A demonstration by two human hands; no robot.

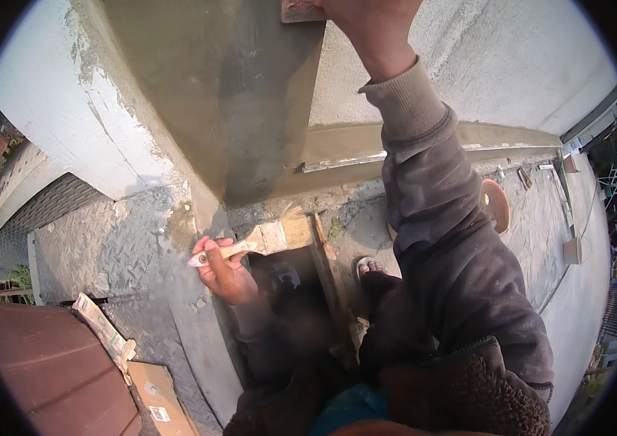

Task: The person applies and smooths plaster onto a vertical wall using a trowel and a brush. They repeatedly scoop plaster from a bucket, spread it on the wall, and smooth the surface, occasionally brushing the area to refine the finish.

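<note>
Plastering work at a wall corner, brush and float in hand.

Left hand [225, 269], centre of frame, is closed around the pale wooden handle of a flat, wide paintbrush with light bristles [265, 238], bristles pointing right toward the frame's centre. Judged light and stiff in the handle, soft at the bristles; best gripped mid-handle, as now. Handle looks worn, with a hole at its end. Right hand [370, 22], top centre, is clenched on a reddish-brown flat float [300, 10], mostly cut off by the frame edge, pressed against the wet grey plaster band on the wall [250, 94].
</note>
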